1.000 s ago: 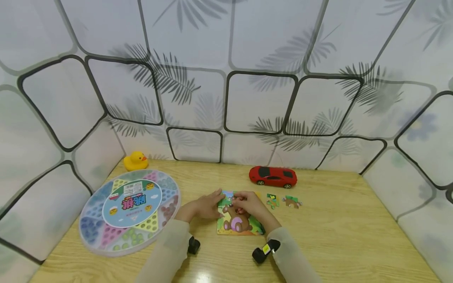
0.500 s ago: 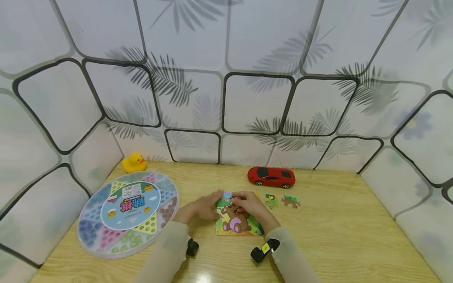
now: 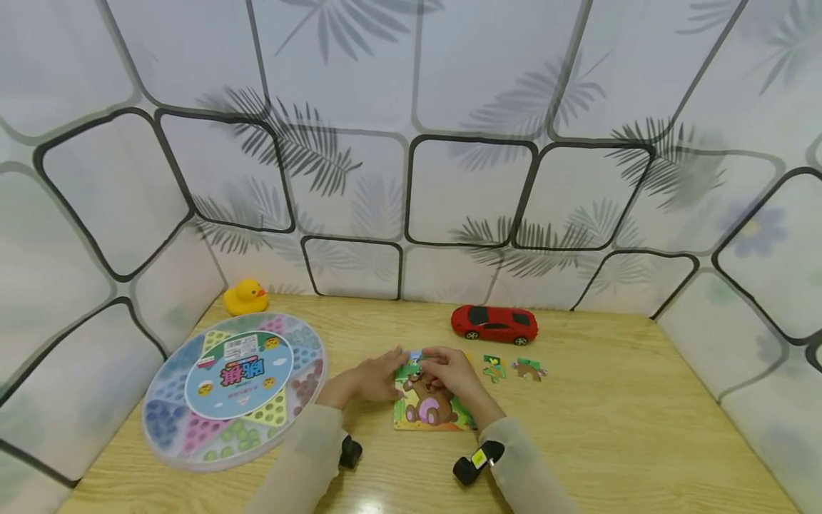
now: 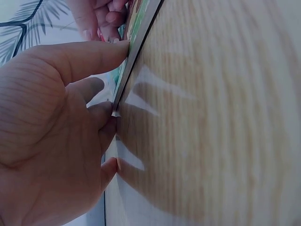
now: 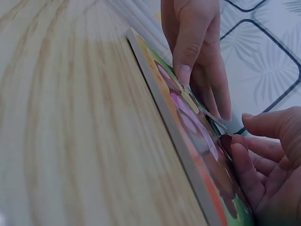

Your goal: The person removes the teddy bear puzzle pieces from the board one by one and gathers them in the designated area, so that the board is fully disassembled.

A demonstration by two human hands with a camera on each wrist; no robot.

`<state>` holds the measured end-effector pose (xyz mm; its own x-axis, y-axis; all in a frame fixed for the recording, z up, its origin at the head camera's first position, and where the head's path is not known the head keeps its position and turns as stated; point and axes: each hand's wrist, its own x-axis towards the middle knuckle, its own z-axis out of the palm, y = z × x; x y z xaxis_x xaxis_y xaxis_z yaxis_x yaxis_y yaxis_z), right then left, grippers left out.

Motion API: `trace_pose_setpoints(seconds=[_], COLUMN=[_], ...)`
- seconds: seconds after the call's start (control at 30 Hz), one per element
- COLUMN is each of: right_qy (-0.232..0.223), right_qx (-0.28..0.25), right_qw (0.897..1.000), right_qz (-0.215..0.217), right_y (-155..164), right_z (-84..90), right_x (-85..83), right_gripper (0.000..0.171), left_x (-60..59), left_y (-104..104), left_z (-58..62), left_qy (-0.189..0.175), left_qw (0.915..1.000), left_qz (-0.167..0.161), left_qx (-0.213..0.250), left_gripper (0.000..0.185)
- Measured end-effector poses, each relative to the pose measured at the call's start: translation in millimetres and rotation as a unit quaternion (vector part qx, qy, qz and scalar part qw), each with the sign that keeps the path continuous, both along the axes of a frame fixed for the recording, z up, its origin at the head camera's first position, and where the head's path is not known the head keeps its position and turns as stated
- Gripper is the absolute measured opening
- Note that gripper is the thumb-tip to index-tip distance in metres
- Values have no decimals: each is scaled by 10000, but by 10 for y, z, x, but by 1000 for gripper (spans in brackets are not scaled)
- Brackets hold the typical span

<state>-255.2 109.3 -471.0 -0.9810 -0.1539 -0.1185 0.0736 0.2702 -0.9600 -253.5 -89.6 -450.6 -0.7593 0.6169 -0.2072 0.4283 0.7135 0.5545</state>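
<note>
The bear puzzle (image 3: 427, 414) lies flat on the table (image 3: 642, 414), and the main risk is probably that it shifts. The left hand (image 3: 374, 377) is loosely spread along the puzzle's left edge, its thumb touching it and gripping nothing; too light a touch could let the puzzle slide or turn. The right hand (image 3: 452, 370) bends thumb and fingers close together over the puzzle's upper part; whether a piece is pinched there I cannot tell. Pressing at a tilt could lift neighbouring pieces. A duck piece (image 3: 493, 364) and a brown piece (image 3: 529, 368) lie loose to the puzzle's right, the duck piece nearer, where a careless right wrist could knock them.
</note>
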Motion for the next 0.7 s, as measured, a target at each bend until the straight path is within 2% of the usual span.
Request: trace_pose_setpoints(seconds=[0.3,0.7], right_qy=[69,133], right_qx=[130,35], right_qw=[9987,9975], right_qz=[-489,-692], right_y=[-74,28], right_z=[-52,-51], right_x=[-20,3], right_gripper=[30,32], left_x=[-1,18], left_y=[8,9], left_z=[-2,14], left_qy=[-16,76], left_qw=[10000,9987], left_qz=[22,-90], left_qx=[-86,-490], left_gripper=[75,69])
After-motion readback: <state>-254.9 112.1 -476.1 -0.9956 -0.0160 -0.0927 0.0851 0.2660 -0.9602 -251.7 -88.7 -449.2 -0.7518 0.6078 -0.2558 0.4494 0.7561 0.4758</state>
